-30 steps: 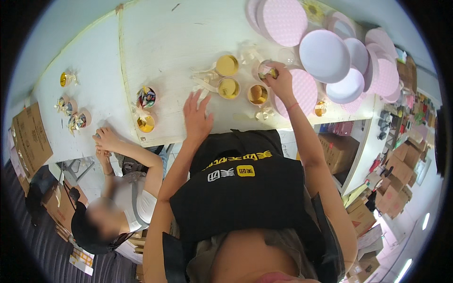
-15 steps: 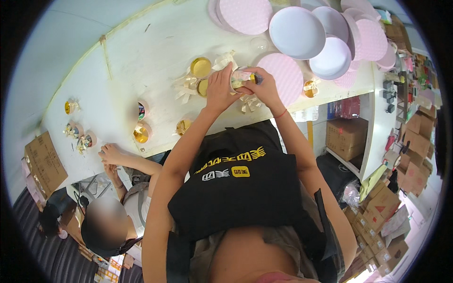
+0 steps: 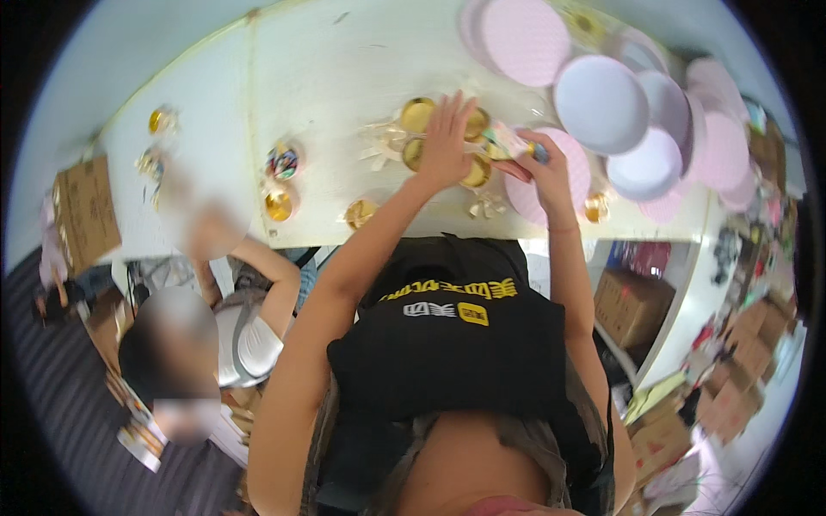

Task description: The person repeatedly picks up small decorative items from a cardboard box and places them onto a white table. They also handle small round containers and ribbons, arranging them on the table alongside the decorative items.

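My left hand (image 3: 449, 142), fingers stretched and spread, lies over a cluster of small round gold containers. One gold container (image 3: 418, 114) sits by its fingertips, another gold container (image 3: 413, 155) beside its palm, and a gold container (image 3: 476, 172) just right of it. Cream ribbon bows (image 3: 383, 144) lie around the cluster. In my right hand (image 3: 544, 168) is a small colourful bundle (image 3: 502, 143), pinched at the container group's right side; blur hides what kind it is. A pink patterned disc (image 3: 570, 163) lies partly under that hand.
Pink round lids (image 3: 527, 39) and pale shallow round trays (image 3: 601, 103) are piled at the far right. More small containers (image 3: 278, 205) stand left, near a co-worker's blurred hands (image 3: 211, 232). A cardboard box (image 3: 635, 305) sits on the shelf below the tabletop.
My left hand has opened and spread over the gold containers. My right hand has drawn away to the right, holding the colourful bundle. The whole view has shifted.
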The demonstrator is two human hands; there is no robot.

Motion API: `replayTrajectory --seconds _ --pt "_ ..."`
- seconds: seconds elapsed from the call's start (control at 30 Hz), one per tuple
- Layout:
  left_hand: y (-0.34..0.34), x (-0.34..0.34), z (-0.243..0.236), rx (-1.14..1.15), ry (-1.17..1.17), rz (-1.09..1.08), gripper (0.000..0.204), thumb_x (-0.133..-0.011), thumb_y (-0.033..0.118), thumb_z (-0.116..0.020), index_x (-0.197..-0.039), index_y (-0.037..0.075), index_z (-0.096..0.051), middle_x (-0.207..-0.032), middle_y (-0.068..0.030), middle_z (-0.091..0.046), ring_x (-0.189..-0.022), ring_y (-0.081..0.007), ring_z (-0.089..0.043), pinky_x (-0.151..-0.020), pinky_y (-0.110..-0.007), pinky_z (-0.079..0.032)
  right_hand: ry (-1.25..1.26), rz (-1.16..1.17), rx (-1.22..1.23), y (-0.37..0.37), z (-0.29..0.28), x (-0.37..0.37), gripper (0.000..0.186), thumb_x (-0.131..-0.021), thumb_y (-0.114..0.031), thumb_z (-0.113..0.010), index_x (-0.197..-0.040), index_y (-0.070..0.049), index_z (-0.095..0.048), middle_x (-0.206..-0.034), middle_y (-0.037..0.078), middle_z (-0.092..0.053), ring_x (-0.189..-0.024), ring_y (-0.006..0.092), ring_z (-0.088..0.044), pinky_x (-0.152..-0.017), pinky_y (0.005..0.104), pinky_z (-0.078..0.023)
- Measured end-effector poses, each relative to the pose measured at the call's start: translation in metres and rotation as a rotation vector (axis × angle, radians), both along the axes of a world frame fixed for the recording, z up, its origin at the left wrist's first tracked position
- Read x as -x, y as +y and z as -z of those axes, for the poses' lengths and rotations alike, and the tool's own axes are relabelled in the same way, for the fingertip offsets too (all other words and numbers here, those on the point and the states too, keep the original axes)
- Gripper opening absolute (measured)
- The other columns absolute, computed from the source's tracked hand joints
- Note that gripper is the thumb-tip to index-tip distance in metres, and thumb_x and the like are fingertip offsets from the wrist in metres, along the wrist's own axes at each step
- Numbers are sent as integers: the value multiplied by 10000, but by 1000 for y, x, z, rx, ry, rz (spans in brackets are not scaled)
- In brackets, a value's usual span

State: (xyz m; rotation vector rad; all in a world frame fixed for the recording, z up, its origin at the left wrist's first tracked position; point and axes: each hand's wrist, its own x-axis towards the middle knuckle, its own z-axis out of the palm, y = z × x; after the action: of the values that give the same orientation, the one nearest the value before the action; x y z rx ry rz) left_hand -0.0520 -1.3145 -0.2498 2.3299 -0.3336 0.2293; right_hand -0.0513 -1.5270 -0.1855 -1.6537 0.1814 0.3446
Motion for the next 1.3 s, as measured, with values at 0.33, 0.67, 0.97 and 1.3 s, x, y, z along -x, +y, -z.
replayTrajectory --seconds 0.33,0.67,0.97,1.3 --pt "-3 76 -44 1665 1023 -427 324 -928 274 -631 -1162 64 -552 -1002 -73 -635 -832 -180 -665 -644 -322 -566 176 -188 -133 57 10 65 343 -861 -33 -704 -1190 -21 -609 -1149 93 -630 -1029 158 -603 -859 279 -503" --pt "-9 114 -3 1921 1172 -749 262 -870 237 -598 -1077 78 -567 -963 -92 -649 -765 -247 -671 -585 -375 -557 -132 -288 190 105 -11 100 553 -867 -97 -634 -1380 -11 -447 -1389 215 -445 -1291 335 -439 -1086 432 -346" --pt "-2 135 2 2062 1353 -365 283 -885 266 -544 -1090 78 -593 -961 -116 -667 -780 -264 -676 -636 -377 -572 -891 -801 391 91 -21 102 732 -687 -227 -877 -1340 -130 -562 -1513 194 -339 -1375 412 -361 -1090 494 -358" --pt "4 148 17 2132 1286 -439 204 -886 272 -566 -940 77 -596 -820 -99 -631 -555 -206 -590 -455 -329 -479 -782 -558 607 126 -7 120 563 -777 -136 -786 -1308 -118 -600 -1496 204 -376 -1300 424 -453 -1038 481 -415"
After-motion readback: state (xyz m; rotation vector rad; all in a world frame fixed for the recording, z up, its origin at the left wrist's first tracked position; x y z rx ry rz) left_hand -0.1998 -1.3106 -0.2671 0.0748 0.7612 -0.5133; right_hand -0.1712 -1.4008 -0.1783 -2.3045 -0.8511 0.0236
